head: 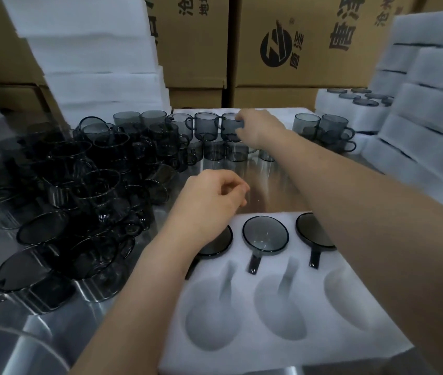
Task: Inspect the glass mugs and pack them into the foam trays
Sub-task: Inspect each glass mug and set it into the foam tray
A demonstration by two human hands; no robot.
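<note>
The right hand (pixel 258 128) grips a grey mug (pixel 230 127) at the counter's (pixel 269 185) far side — the left hand (pixel 209 201) hovers loosely curled above the foam tray (pixel 282 293).

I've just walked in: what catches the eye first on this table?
A heap of dark glass mugs fills the left side. In front lies a white foam tray, three mugs seated in its far row, near pockets empty. The right hand grips one mug in the back row.
</note>
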